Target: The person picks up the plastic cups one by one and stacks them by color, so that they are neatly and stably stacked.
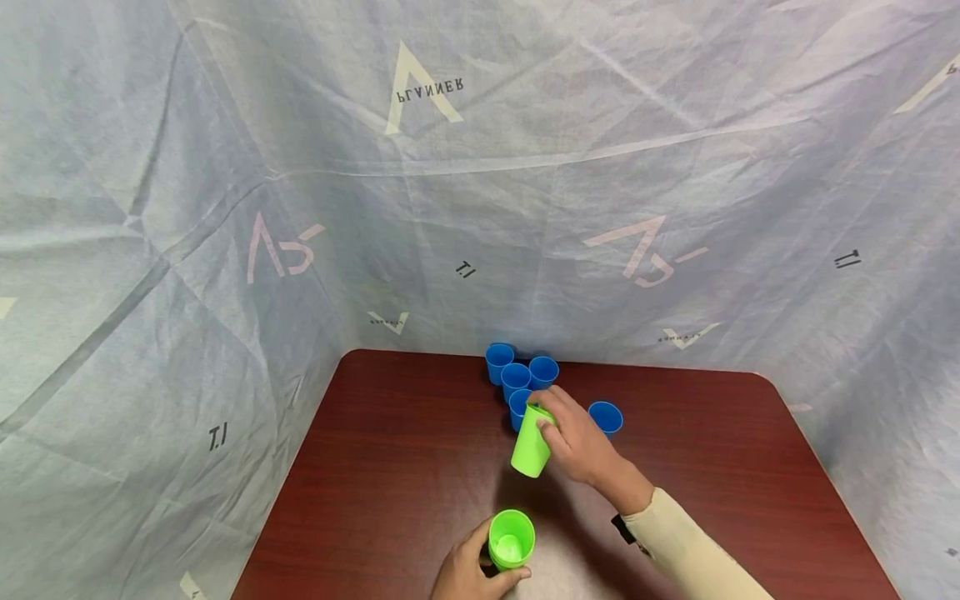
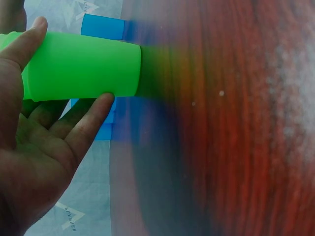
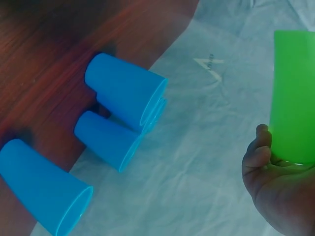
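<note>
My left hand (image 1: 480, 567) grips a green cup (image 1: 512, 533) at the near edge of the table, its mouth facing up. A second rim shows just below the top one. In the left wrist view, thumb and fingers lie around this green cup (image 2: 83, 66), its base close over the wood. Farther forward, my right hand (image 1: 581, 442) holds another green cup (image 1: 531, 446) by its upper end, tilted above the table. Beside that cup stands a group of blue cups (image 1: 516, 379), the nearest partly hidden behind the hand. The right wrist view shows the held green cup (image 3: 295, 93) at its edge.
A lone blue cup (image 1: 605, 417) stands right of the group, partly behind the right hand. The dark red wooden table (image 1: 375, 467) ends at a grey printed cloth (image 1: 480, 208) hanging behind and along both sides.
</note>
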`<state>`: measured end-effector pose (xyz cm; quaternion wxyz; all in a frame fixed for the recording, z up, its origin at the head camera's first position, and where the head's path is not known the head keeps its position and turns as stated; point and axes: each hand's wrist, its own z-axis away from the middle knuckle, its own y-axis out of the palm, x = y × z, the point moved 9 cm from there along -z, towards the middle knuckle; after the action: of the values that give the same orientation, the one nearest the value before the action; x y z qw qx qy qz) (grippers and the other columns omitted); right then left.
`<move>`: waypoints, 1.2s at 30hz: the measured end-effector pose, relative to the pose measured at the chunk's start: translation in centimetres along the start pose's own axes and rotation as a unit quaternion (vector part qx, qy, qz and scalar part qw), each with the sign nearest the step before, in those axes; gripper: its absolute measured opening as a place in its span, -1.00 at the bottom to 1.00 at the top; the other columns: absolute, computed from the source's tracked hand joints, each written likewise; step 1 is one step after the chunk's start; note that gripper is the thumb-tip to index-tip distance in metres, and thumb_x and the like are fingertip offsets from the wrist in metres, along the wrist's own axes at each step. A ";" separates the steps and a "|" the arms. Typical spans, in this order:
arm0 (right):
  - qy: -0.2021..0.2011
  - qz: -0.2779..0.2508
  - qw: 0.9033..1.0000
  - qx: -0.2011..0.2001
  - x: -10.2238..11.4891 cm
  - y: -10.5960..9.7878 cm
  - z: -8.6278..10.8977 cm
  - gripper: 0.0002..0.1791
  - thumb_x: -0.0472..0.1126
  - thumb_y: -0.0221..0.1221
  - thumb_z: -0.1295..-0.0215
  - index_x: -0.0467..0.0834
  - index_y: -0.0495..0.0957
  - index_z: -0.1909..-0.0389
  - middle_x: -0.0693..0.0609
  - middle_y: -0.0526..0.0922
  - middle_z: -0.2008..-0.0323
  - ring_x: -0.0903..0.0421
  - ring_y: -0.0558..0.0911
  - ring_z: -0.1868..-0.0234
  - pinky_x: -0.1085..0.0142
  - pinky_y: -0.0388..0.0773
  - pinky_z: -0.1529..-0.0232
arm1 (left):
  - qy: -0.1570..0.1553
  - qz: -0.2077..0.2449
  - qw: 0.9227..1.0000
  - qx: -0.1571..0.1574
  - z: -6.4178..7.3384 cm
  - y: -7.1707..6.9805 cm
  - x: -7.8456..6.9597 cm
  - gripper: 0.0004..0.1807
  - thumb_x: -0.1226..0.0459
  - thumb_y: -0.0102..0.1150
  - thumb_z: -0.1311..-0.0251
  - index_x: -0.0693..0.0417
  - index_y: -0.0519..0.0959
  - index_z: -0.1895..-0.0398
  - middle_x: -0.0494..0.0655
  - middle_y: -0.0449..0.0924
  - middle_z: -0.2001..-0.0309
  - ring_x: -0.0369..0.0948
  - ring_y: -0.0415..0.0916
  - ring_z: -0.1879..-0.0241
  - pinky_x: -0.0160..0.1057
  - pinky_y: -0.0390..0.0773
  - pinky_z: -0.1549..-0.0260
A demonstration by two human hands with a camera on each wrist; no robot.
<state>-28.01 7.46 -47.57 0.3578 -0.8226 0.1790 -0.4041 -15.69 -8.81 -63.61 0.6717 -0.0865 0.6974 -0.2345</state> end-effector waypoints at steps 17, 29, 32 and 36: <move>-0.025 -0.003 0.999 0.028 2.0 0.8 1.0 -0.73 -0.21 0.05 -0.53 -0.09 0.57 -0.14 0.09 0.62 0.06 0.31 0.50 0.18 0.37 0.59 0.23 | -0.005 0.000 1.000 0.002 0.0 0.0 -0.1 -0.15 -0.08 0.62 -0.07 -0.02 0.53 -0.41 -0.07 0.76 -0.07 -0.38 0.69 0.03 -0.35 0.69 0.25; -0.070 -0.003 0.997 0.022 3.8 1.0 2.1 -0.78 -0.25 0.05 -0.53 -0.09 0.56 -0.09 0.11 0.62 0.08 0.29 0.51 0.15 0.33 0.59 0.16 | -0.003 0.005 1.000 0.007 0.0 0.1 0.1 -0.19 -0.07 0.62 -0.07 -0.03 0.54 -0.38 -0.08 0.77 -0.06 -0.40 0.69 0.04 -0.36 0.70 0.25; -0.075 0.002 0.997 0.018 3.9 1.1 2.3 -0.78 -0.27 0.06 -0.52 -0.09 0.56 -0.08 0.11 0.63 0.07 0.27 0.53 0.13 0.31 0.61 0.12 | 0.000 0.004 1.000 0.004 0.0 0.1 0.1 -0.18 -0.06 0.63 -0.07 -0.02 0.54 -0.39 -0.08 0.77 -0.06 -0.42 0.68 0.05 -0.37 0.68 0.26; -0.079 0.002 0.997 0.018 4.0 1.3 2.7 -0.78 -0.27 0.06 -0.52 -0.07 0.56 -0.09 0.11 0.63 0.07 0.26 0.54 0.12 0.31 0.61 0.11 | -0.001 0.003 1.000 0.003 0.0 0.0 0.1 -0.17 -0.07 0.63 -0.06 -0.02 0.54 -0.39 -0.12 0.77 -0.05 -0.46 0.65 0.06 -0.38 0.67 0.26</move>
<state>-23.48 5.45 -47.47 0.3862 -0.8451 0.1446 -0.3403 -15.67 -8.80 -63.69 0.6734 -0.0825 0.6963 -0.2343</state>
